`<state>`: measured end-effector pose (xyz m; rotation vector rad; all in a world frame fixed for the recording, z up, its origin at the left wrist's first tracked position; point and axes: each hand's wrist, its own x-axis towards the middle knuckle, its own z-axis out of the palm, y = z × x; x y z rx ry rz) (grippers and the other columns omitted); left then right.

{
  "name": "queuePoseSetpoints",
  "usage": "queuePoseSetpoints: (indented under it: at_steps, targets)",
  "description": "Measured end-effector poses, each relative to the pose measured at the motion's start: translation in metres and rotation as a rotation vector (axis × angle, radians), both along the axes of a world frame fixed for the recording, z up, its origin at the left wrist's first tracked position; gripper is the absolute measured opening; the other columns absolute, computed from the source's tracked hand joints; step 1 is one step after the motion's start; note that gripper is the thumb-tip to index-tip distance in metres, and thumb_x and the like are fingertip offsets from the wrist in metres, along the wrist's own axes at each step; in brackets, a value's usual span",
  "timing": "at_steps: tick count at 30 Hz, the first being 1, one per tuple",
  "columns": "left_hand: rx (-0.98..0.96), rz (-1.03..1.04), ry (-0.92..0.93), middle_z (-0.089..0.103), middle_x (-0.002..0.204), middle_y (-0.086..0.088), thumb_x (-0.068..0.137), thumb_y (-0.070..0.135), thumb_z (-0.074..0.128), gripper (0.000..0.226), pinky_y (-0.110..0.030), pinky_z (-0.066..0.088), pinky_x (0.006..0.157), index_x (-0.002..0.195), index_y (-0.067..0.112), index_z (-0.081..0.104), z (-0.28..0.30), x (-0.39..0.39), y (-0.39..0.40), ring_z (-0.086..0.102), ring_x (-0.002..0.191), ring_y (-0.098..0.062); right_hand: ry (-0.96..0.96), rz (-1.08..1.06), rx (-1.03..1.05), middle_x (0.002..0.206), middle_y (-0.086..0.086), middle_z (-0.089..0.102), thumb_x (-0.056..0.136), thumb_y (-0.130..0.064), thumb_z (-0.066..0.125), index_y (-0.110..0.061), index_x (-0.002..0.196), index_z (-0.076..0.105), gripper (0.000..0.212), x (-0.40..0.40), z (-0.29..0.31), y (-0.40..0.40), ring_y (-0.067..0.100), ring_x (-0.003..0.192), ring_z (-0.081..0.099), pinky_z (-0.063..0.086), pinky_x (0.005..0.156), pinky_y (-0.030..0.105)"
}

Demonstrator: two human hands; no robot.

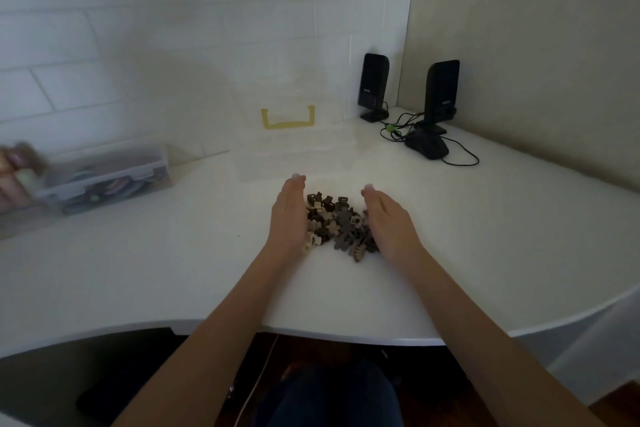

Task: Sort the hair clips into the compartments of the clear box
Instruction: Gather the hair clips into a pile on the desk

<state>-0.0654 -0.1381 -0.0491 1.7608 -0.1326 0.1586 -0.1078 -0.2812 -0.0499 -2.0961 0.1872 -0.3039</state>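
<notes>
Broad white curved desk [173,253] underneath everything, bare beyond the fingertips on either side. Just past the fingertips, a clear plastic compartment box with a yellow handle [294,149], lid seemingly raised against the wall — dividers too faint to make out, and no clips visible inside. Far off to the left of the fingers, a second clear lidded case of mixed bits [104,177]; well beyond and to the right, two black upright desk speakers [408,94] with trailing cables. Between the palms, a heap of small brown, tan and cream claw hair clips [337,225], still unsorted on the desk. Left hand [289,215] on edge, fingers straight and together, touching the heap's left side; right hand [389,218] mirrored, fingers straight and together, against the right side — nothing pinched, nothing lifted. Judged as the opening step: corralling the pile into one mound before any sorting. Next move likely calls for picking out clips by colour with fingertips and carrying them the short way forward into separate compartments; small tangled teeth could cling together, so a gentle teasing apart first.
</notes>
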Motion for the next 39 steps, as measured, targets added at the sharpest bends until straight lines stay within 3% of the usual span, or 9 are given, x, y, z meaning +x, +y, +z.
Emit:
queuePoseSetpoints:
  at_steps: [4,10,12,15,21,26,30,34,39]
  targets:
    - [0.246,-0.086,0.106,0.045,0.142,-0.010,0.092,0.062,0.012,0.073,-0.043,0.023,0.112,0.129,0.016,0.054,0.002,0.007,-0.010,0.038,0.133,-0.026,0.030,0.013,-0.284,0.136,0.008,0.051,0.098,-0.046,0.025,-0.013,0.136,0.041,0.053,0.001,-0.009,0.016,0.025,0.130,0.041,0.022,0.112,0.039]
    - [0.225,0.007,0.040,0.049,0.079,0.017,0.099,0.047,0.016,0.042,-0.027,0.033,0.080,0.083,0.030,0.051,-0.002,-0.008,-0.013,0.048,0.075,0.000,-0.127,0.017,-0.211,0.092,0.011,0.063,0.097,-0.032,0.031,-0.009,0.096,0.054,0.032,0.016,-0.013,0.045,0.027,0.099,0.053,0.040,0.094,0.043]
    - [0.204,-0.015,0.029,0.052,0.088,0.019,0.099,0.047,0.017,0.038,-0.029,0.035,0.088,0.083,0.037,0.050,-0.001,-0.011,-0.012,0.052,0.090,-0.007,-0.133,0.016,-0.203,0.098,0.010,0.062,0.097,-0.026,0.033,-0.009,0.101,0.056,0.029,0.017,-0.014,0.043,0.026,0.098,0.054,0.042,0.090,0.042]
    - [0.177,-0.055,-0.005,0.038,0.139,0.010,0.101,0.041,0.020,0.047,-0.035,0.013,0.116,0.134,0.020,0.047,-0.003,-0.009,-0.007,0.022,0.141,-0.016,-0.122,0.100,-0.174,0.114,0.002,0.062,0.098,-0.027,0.035,-0.015,0.120,0.056,0.033,0.015,-0.007,0.038,0.017,0.106,0.053,0.040,0.096,0.032]
    - [0.226,0.157,-0.249,0.034,0.151,-0.007,0.102,0.030,0.026,0.045,-0.019,0.007,0.108,0.140,0.010,0.042,0.005,0.008,0.049,0.018,0.143,-0.018,-0.198,0.010,-0.117,0.119,0.001,0.058,0.098,-0.026,0.036,-0.022,0.124,0.052,0.031,0.035,0.014,0.022,0.008,0.066,0.053,0.046,0.072,0.027]
    - [0.174,0.256,-0.155,0.043,0.146,-0.005,0.100,0.034,0.034,0.044,-0.030,0.017,0.115,0.138,0.013,0.046,0.011,0.038,0.098,0.032,0.138,-0.018,-0.199,-0.030,-0.139,0.149,0.006,0.035,0.091,-0.011,0.039,-0.030,0.140,0.034,0.053,0.086,0.022,0.012,0.022,0.129,0.039,0.030,0.108,0.033]
    - [0.250,0.180,-0.072,0.039,0.148,-0.003,0.099,0.036,0.037,0.047,-0.021,0.018,0.105,0.141,0.018,0.040,0.008,0.060,0.122,0.033,0.137,-0.018,-0.024,0.020,-0.219,0.157,0.007,0.010,0.088,-0.006,0.039,-0.036,0.143,0.028,0.064,0.116,0.024,0.013,0.023,0.142,0.016,0.025,0.102,0.028]
    - [0.265,0.020,0.102,0.024,0.155,0.000,0.096,0.043,0.039,0.058,-0.030,0.015,0.110,0.148,0.021,0.024,0.006,0.081,0.127,0.024,0.141,-0.018,0.003,-0.024,-0.350,0.152,0.017,0.016,0.086,-0.006,0.043,-0.025,0.130,0.046,0.048,0.122,0.031,0.018,0.025,0.105,0.051,0.041,0.085,0.030]
    - [0.113,0.030,0.193,0.034,0.151,-0.012,0.088,0.055,0.043,0.067,-0.042,0.020,0.115,0.141,0.012,0.040,0.010,0.104,0.135,0.033,0.137,-0.028,-0.038,-0.039,-0.386,0.146,0.014,0.024,0.084,-0.007,0.046,-0.024,0.119,0.051,0.039,0.104,0.035,0.032,0.017,0.074,0.050,0.039,0.070,0.025]
